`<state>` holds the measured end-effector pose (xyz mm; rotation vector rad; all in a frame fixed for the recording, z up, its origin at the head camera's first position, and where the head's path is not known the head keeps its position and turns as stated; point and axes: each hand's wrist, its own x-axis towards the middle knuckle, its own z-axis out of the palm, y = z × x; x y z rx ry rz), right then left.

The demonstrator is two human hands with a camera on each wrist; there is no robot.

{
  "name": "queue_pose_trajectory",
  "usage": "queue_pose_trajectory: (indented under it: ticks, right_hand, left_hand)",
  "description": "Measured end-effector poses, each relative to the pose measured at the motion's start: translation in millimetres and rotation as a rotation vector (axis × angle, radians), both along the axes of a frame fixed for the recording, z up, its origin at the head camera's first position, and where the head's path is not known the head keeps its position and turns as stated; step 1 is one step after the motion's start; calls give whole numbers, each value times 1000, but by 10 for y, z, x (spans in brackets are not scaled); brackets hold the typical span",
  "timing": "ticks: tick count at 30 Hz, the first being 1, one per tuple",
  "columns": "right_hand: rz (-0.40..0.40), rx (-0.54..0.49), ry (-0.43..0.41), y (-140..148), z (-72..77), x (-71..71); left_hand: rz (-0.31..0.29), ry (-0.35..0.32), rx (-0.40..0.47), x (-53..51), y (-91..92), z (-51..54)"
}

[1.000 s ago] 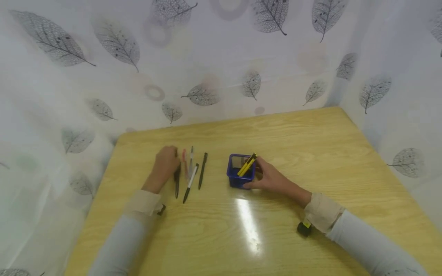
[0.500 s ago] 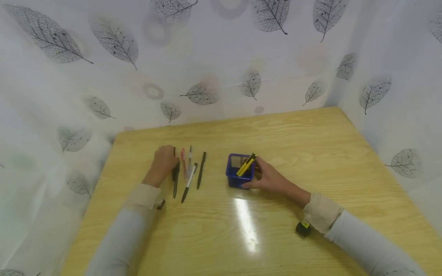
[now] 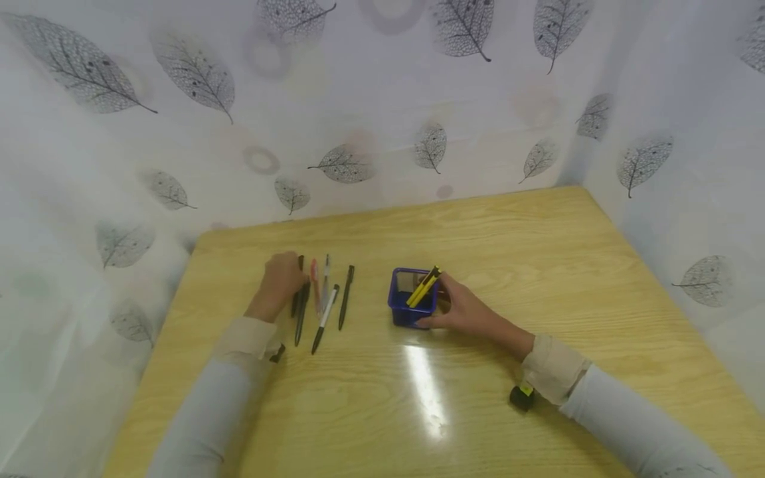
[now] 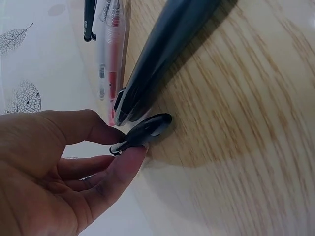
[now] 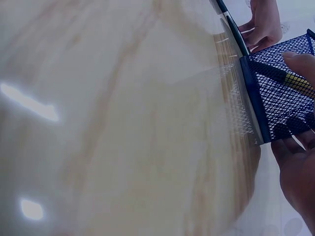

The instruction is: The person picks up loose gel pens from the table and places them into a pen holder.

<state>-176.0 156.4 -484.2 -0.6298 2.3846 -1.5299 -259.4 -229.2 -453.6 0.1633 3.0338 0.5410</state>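
Note:
In the left wrist view, my left hand (image 4: pixel 69 167) pinches a black pen (image 4: pixel 148 131) between thumb and forefinger. It is the leftmost in a row of pens; the head view shows this hand (image 3: pixel 279 282) over it. Just right lie another black pen (image 3: pixel 302 313), a red pen (image 3: pixel 316 285) and a clear pen (image 3: pixel 325 282). Beyond them are a white-and-black pen (image 3: pixel 325 322) and a dark pen (image 3: pixel 346 299). My right hand (image 3: pixel 469 311) grips the side of a blue mesh pen holder (image 3: pixel 406 317). Yellow-and-black sticks (image 3: pixel 424 287) lean inside it.
A wooden-topped table (image 3: pixel 508 239) carries everything. Behind and beside it hangs a white sheet (image 3: pixel 382 86) printed with grey leaves. Small dark devices sit at both wrists, the right one (image 3: pixel 522 398) with a yellow mark. A bright reflection lies in front of the holder.
My left hand has shifted slightly left, leaving more of the black pens in sight beside it. My right hand stays on the holder. The head view has drifted slightly.

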Motion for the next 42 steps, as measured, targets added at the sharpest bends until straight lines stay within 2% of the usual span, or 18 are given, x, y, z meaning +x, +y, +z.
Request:
queue_pose_trajectory:
  ticks: [4,11,14,18,25,30,37,42]
  right_hand:
    - [-1,3,0,2,-19,-7]
    - [3,-1,-13,11,-16,-1]
    - [-1,0,-28,11,-7,5]
    - [-3,4,-37,12,-10,7]
    - [-4,0,-39,14,-20,9]
    - [-5,3,-36,12,-12,18]
    - [-8,1,-32,6,-24,19]
    - [-12,1,-24,3,-23,16]
  left_hand:
    - [0,18,17,3,7,11]
    - [-29,153,37,43,103,144]
    - [-30,153,77,54,143,200]
    - [-25,142,175,78,199,280]
    - [-30,229,253,109,340,433]
    - [-34,246,298,148,460,546]
    - [-53,288,344,241,673,726]
    - [-94,316,429,344,864,891]
